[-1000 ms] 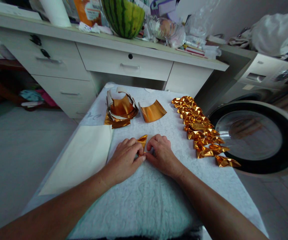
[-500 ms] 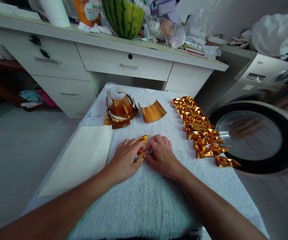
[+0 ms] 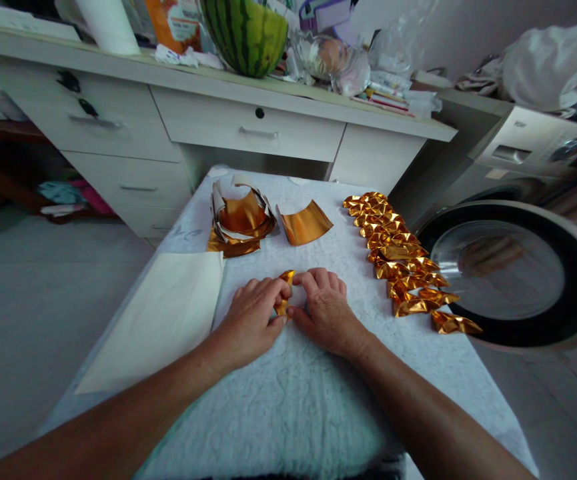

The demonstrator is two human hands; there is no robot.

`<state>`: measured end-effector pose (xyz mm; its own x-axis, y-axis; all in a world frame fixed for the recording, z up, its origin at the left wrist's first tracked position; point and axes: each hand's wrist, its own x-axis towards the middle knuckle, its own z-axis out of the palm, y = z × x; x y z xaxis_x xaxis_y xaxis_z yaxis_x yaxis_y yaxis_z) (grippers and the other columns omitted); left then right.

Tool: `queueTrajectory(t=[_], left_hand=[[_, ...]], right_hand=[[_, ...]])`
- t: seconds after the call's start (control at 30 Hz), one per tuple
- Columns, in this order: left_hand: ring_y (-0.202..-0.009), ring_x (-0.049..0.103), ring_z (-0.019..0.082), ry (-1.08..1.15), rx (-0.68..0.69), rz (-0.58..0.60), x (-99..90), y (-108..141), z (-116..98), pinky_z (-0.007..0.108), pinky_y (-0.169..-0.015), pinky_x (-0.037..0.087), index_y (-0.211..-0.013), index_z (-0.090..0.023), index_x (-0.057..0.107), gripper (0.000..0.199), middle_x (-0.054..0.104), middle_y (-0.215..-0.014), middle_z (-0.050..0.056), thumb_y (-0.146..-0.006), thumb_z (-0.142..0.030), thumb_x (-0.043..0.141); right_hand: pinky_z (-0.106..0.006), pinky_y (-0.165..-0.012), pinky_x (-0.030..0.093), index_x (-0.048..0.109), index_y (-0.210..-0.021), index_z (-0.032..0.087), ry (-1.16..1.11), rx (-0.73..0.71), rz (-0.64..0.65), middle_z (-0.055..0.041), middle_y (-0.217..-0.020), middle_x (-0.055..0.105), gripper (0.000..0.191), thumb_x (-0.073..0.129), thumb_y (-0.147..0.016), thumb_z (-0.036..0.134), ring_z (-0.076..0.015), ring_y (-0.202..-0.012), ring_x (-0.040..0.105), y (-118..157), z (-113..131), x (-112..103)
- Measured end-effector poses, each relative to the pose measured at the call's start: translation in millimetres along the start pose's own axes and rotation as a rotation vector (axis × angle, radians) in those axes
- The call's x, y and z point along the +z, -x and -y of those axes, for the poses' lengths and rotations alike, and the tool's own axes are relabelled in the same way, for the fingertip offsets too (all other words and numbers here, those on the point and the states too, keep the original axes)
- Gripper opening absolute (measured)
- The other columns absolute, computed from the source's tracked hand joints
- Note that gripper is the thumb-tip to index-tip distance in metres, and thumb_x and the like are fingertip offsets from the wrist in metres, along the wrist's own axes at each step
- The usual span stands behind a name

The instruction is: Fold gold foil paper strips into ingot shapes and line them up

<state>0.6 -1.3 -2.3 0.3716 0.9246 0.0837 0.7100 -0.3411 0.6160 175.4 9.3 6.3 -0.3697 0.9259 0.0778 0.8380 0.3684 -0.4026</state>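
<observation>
A small folded piece of gold foil paper lies between my two hands in the middle of the cloth-covered table. My left hand has its fingers and thumb closed on the left side of it. On the right, the index finger and thumb of my right hand sit a little apart, touching the paper's upper and lower ends. Several folded gold paper ingots stand in overlapping rows at the right, with a separate ingot nearest me. Beyond my hands rests a curved gold sheet.
A curled stack of gold sheets is at the far left of the table. White paper lies by my left forearm. The open washing machine door stands beside the right edge. Behind is a drawer desk with a cut watermelon.
My right index finger has uncurled and moved up toward the paper's upper end. The folded paper looks narrower and more upright. My left hand has barely moved.
</observation>
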Motion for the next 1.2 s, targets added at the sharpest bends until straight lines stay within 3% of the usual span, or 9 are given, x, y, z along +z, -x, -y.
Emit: queueTrajectory(t=[0.33,0.53,0.73,0.83,1.0,1.2], left_hand=[[-0.096,0.051,0.023,0.009,-0.017,-0.009,1.6,1,1,0.04,-0.085,0.037,-0.099,-0.025,0.05,0.03,0.061,-0.096,0.001,-0.073,-0.01,0.053],[-0.095,0.051,0.022,-0.005,-0.016,-0.001,2.0,1,1,0.039,-0.084,0.036,-0.096,-0.024,0.052,0.026,0.061,-0.095,0.001,-0.074,-0.011,0.054],[-0.099,0.051,0.024,-0.032,0.006,0.027,-0.9,1,-2,0.04,-0.085,0.036,-0.097,-0.024,0.055,0.023,0.062,-0.103,0.002,-0.077,-0.013,0.053],[-0.099,0.052,0.024,-0.031,0.02,0.025,-1.3,1,-2,0.04,-0.085,0.036,-0.1,-0.024,0.054,0.024,0.062,-0.103,0.003,-0.078,-0.013,0.053],[-0.097,0.052,0.023,-0.029,0.044,0.014,-0.2,1,-1,0.039,-0.083,0.036,-0.095,-0.023,0.052,0.023,0.061,-0.098,0.002,-0.076,-0.01,0.051],[-0.094,0.051,0.022,-0.025,0.075,0.005,0.3,2,-3,0.038,-0.081,0.036,-0.091,-0.023,0.05,0.022,0.058,-0.095,0.001,-0.075,-0.008,0.049]], right_hand=[[-0.048,-0.094,0.036,0.05,-0.127,0.028,0.018,0.006,0.001,-0.0102,-0.123,0.051,0.05,0.065,-0.08,0.029,-0.0303,-0.111,0.045,-1,-13,-5],[-0.044,-0.093,0.037,0.053,-0.116,0.018,-0.05,-0.016,-0.026,-0.011,-0.117,0.054,0.041,0.059,-0.075,0.021,-0.0281,-0.107,0.045,-5,-17,-12],[-0.046,-0.104,0.028,0.044,-0.137,0.016,-0.098,-0.145,-0.04,-0.0117,-0.14,0.047,0.058,0.052,-0.079,0.017,-0.0288,-0.124,0.037,-15,-17,-7],[-0.048,-0.106,0.026,0.049,-0.135,0.019,-0.083,-0.172,0.008,-0.0091,-0.143,0.046,0.056,0.05,-0.079,0.014,-0.0286,-0.127,0.035,-17,-16,-7],[-0.042,-0.1,0.031,0.06,-0.112,0.022,-0.125,-0.165,-0.002,-0.0056,-0.126,0.059,0.028,0.043,-0.09,0.016,-0.0235,-0.115,0.045,-18,-13,-9],[-0.036,-0.088,0.035,0.06,-0.096,0.021,-0.15,-0.095,-0.058,-0.0044,-0.1,0.062,0.017,0.044,-0.095,0.021,-0.0209,-0.096,0.049,-24,-14,-5]])
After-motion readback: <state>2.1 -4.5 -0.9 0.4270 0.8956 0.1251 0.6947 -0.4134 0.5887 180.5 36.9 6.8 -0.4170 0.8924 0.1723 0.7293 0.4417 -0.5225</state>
